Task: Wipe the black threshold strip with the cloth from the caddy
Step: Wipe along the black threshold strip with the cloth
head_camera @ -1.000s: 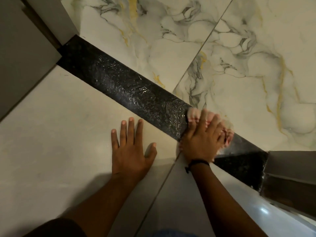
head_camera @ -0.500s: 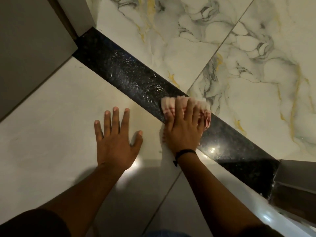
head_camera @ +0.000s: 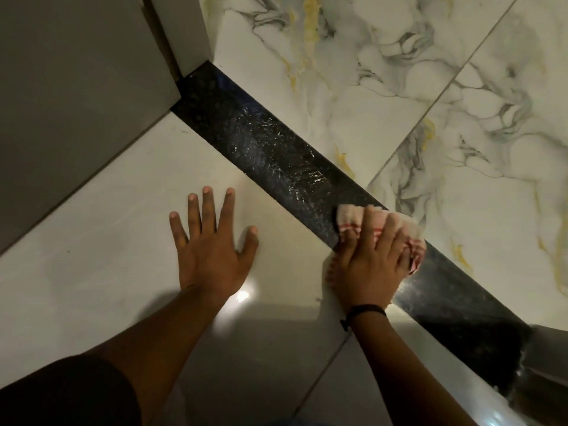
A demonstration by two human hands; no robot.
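Observation:
A black speckled threshold strip (head_camera: 264, 142) runs diagonally across the floor from upper left to lower right, with wet smears on its middle. My right hand (head_camera: 368, 269) presses a bunched white cloth with red stripes (head_camera: 353, 218) flat onto the strip's middle. My left hand (head_camera: 212, 244) lies flat on the plain cream tile beside the strip, fingers spread, holding nothing. A black band circles my right wrist.
Grey door-frame pieces stand at the strip's upper-left end (head_camera: 184, 32) and lower-right end (head_camera: 550, 364). Veined marble tiles (head_camera: 430, 87) lie beyond the strip; plain glossy tiles (head_camera: 92, 256) lie on my side. No caddy is in view.
My right hand has slid the cloth along the strip toward the upper left, and more of the strip shows behind it. My left hand stays planted on the tile.

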